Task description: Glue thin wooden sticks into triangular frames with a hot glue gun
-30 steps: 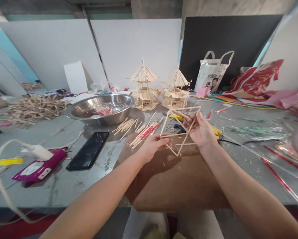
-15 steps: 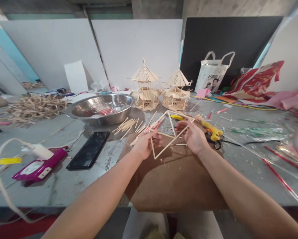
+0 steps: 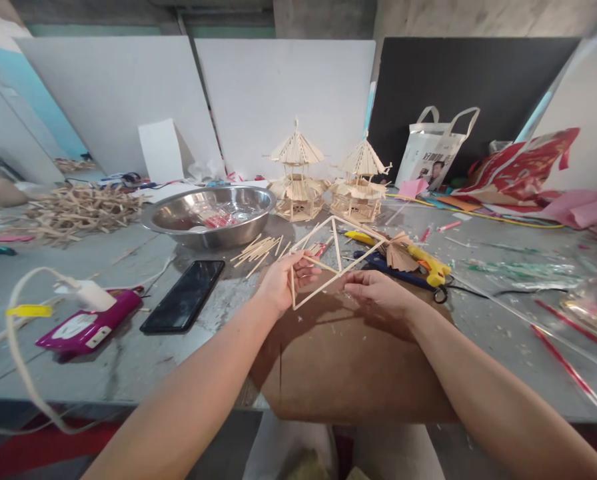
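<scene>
In the head view, pinches the stick frame [image 3: 318, 289] at its left side with the left hand [image 3: 284, 283], over the brown board [image 3: 353, 380], long axis slanting from near left to far right. Curls the right hand's [image 3: 381, 293] fingers just beside the near edge, nearer the middle; cannot tell whether touching.

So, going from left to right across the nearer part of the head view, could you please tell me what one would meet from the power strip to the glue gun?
Purple power strip, black phone, left hand, right hand, yellow glue gun.
</scene>
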`<state>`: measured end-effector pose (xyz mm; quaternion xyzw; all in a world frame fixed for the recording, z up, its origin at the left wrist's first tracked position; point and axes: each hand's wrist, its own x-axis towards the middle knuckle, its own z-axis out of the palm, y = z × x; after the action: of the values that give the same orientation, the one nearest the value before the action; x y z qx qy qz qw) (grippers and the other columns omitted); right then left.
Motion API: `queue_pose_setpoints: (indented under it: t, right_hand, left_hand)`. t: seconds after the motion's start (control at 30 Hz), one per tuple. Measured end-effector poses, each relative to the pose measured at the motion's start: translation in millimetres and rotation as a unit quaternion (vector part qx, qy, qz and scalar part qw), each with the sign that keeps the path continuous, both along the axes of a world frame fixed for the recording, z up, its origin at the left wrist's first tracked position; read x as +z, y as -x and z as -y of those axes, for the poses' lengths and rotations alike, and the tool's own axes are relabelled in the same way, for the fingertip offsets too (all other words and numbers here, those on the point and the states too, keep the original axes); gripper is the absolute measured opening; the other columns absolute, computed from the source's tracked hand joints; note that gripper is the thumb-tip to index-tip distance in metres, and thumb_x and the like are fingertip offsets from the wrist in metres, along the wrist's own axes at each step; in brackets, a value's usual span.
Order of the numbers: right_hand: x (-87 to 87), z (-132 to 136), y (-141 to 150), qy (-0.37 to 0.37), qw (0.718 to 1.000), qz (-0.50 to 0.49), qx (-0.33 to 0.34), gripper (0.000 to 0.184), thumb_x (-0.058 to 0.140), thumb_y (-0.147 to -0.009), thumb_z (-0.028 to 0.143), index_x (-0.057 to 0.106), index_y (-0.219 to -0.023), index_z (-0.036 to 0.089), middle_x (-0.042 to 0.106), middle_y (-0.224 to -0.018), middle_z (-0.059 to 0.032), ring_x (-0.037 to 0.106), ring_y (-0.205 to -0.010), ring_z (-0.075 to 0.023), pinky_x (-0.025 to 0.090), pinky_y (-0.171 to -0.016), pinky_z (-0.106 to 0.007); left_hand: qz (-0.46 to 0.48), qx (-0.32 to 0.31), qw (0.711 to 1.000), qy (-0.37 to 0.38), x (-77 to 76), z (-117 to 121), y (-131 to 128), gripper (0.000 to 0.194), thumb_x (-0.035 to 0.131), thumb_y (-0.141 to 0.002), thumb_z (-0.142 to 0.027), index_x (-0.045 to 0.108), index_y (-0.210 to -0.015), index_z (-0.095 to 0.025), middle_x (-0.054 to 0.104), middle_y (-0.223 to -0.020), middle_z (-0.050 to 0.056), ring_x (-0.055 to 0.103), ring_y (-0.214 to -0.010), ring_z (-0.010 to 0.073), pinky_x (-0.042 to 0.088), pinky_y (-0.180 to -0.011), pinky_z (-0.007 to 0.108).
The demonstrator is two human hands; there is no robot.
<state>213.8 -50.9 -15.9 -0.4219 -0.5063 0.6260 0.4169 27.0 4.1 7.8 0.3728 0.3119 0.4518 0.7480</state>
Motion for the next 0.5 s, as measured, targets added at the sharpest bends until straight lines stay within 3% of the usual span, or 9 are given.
queue_pose_setpoints:
  t: [0.1,0.2,0.33,0.5]
  right_hand:
    - [-3.0,-7,-1,-0.014,0.997,-0.039,-0.071,0.020,0.063,-0.062,0.030,0.058,-0.075,0.016,0.045,-0.047,0.0065,0.032,-0.036,-0.0020,0.023,-0.037,-0.018]
    - [-2.0,-12,-3,-0.032,0.986,-0.109,-0.120,0.022,0.064,-0.061,0.025,0.058,-0.081,0.019,0.056,-0.066,0.0029,0.045,-0.046,-0.0042,0.034,-0.044,-0.019]
    - [5.8,-6,-5,-0.048,0.981,-0.171,-0.083,0.029,0.064,-0.059,0.018,0.058,-0.087,0.022,0.058,-0.090,0.0009,0.053,-0.062,-0.0069,0.042,-0.060,-0.023]
    - [12.5,3,-4,-0.040,0.983,-0.167,-0.072,0.023,0.066,-0.057,0.023,0.061,-0.080,0.021,0.059,-0.082,0.0017,0.053,-0.061,-0.0080,0.042,-0.062,-0.024]
  left_hand:
    - [0.006,-0.023,1.000,0.005,0.9,2,1,0.015,0.046,-0.076,-0.019,0.057,-0.078,-0.010,0.061,-0.060,0.003,0.061,-0.057,0.0131,0.050,-0.051,0.022]
    - [-0.003,-0.092,0.996,0.014,1.0,9,-2,0.016,0.045,-0.076,-0.019,0.057,-0.078,-0.010,0.062,-0.063,0.004,0.060,-0.054,0.0128,0.050,-0.050,0.022]
    - [-0.034,-0.166,0.985,0.026,-0.5,19,-9,0.015,0.047,-0.075,-0.019,0.058,-0.078,-0.008,0.063,-0.067,0.007,0.060,-0.054,0.0139,0.050,-0.050,0.024]
    - [-0.038,-0.177,0.982,0.044,-1.5,23,-13,0.015,0.047,-0.075,-0.018,0.059,-0.076,-0.009,0.062,-0.063,0.006,0.060,-0.054,0.0133,0.049,-0.050,0.022]
